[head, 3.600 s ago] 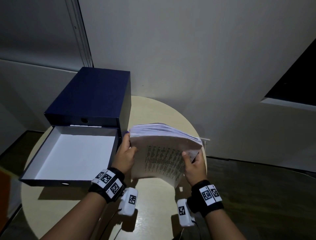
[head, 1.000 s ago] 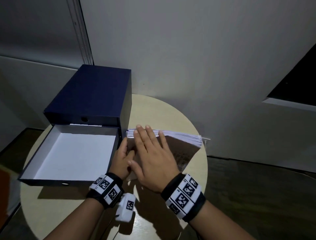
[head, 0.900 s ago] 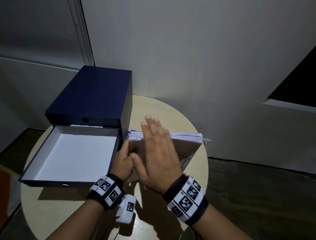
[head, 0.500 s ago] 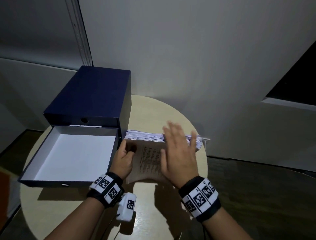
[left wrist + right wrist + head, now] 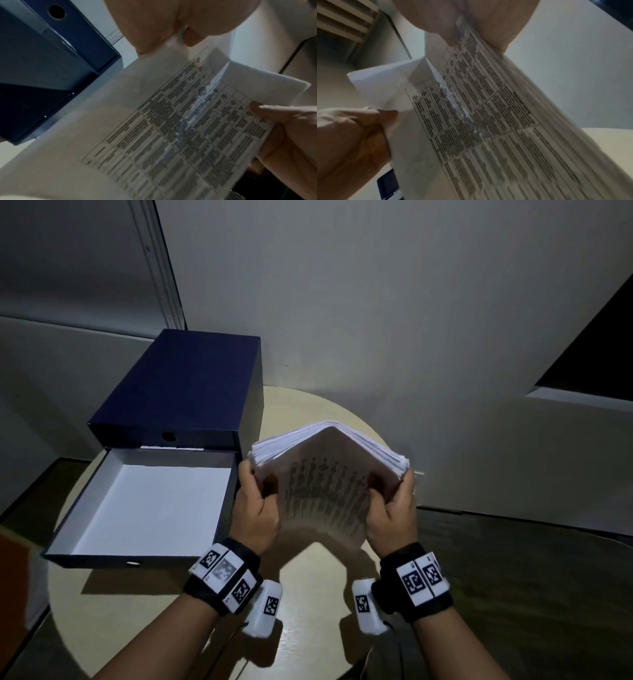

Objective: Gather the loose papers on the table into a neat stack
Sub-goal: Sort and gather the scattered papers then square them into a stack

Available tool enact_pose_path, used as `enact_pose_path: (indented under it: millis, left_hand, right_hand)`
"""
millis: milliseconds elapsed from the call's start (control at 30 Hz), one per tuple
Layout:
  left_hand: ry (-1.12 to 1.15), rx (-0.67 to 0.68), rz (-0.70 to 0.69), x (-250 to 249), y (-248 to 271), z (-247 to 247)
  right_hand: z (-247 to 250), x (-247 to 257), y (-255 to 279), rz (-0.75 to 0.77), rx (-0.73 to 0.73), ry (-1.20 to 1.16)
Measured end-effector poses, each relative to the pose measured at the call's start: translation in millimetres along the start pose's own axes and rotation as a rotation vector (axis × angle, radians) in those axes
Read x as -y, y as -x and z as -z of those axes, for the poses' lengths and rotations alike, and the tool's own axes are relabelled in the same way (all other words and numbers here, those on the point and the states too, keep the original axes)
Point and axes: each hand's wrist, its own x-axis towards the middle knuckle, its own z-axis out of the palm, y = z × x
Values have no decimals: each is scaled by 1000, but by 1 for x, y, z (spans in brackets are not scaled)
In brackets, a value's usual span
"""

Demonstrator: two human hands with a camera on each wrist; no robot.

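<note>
No word or number can be read anywhere. The front sheet of the papers (image 5: 325, 491) carries a ruled table filled with rows of dark print, seen also from the left wrist (image 5: 180, 128) and the right wrist (image 5: 479, 115), but the lettering is too blurred and small to make out. The white tags on the left wristband (image 5: 224, 575) and the right wristband (image 5: 423, 577), and on the small white units hanging below them, bear black-and-white square code patterns; beside some sit tiny marks that cannot be read.
</note>
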Motion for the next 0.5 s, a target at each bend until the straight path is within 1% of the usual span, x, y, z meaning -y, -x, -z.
enact_pose_path:
  millis: [33,67,133,167,200,233,333,367,400,500]
  left_hand:
    - [-24,-9,12,3,4,-1]
    - [-46,15,49,8,9,-1]
    - [-68,113,155,19,16,-3]
    - [-66,147,203,25,19,-2]
    - [-51,154,221,27,18,-1]
    - [-23,136,200,25,16,1]
    - [77,22,8,4,8,3]
    - [106,-22,-36,-3,3,2]
    - [124,-64,-52,-9,-4,0]
    - [116,-161,17,-18,-22,-7]
  right_hand:
    - [0,-3,5,-14,11,21]
    - [-2,-8,10,-46,46,36]
    - [-7,-26,21,-157,142,23]
    - [-7,-34,25,-211,169,15]
    - [-7,-37,26,-232,176,4]
    - [-5,-37,24,-220,154,-15]
    - [-3,-18,11,-87,0,-162]
    - [-3,-13,4,-69,-58,-205]
    - [-5,-8,-3,-72,-110,-234]
    - [-11,1,-18,-128,-209,-205]
